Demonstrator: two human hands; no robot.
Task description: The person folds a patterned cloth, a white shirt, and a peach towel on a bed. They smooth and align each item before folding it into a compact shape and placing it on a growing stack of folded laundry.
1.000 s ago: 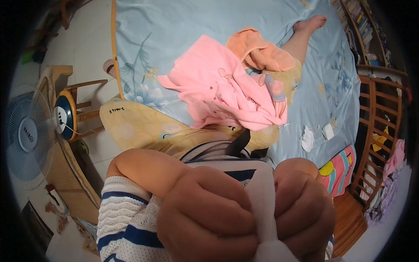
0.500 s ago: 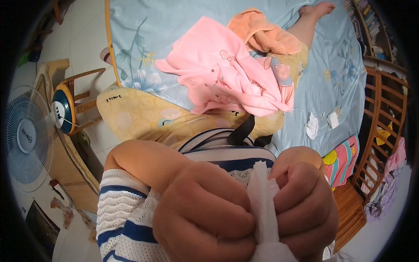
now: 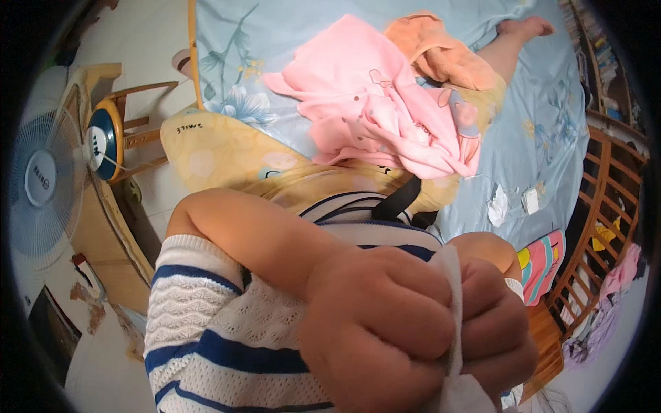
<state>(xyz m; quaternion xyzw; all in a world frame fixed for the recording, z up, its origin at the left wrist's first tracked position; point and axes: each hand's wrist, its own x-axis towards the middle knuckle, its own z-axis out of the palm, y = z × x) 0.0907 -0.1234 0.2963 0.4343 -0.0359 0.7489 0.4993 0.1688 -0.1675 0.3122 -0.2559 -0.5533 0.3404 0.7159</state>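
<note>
A light blue satiny bed sheet with a floral print (image 3: 530, 138) fills most of the upper view, its left side ending at a straight yellowish wooden edge (image 3: 193, 62). Past that edge, pale floor tiles (image 3: 148, 51) make a gap up to a round white-and-blue fan (image 3: 45, 179). On the right, the sheet's border runs down beside a brown slatted wooden rail (image 3: 609, 196). Yellow printed cloth trousers (image 3: 196, 158) cover the person's legs, with a rumpled pink fleece cloth (image 3: 358, 89) over them and an orange terry towel (image 3: 441, 51) touching its upper right side. Blue sheet spreads between this pile and the rail.

Close to the lens, near the lower edge, the left hand (image 3: 382, 310) and right hand (image 3: 492, 316) are clenched side by side, grasping a thin white tissue-like strip (image 3: 467, 396) between them; their fingertips are hidden. The strip's narrow top rises above the knuckles; its wider lower end meets the picture's bottom edge.
</note>
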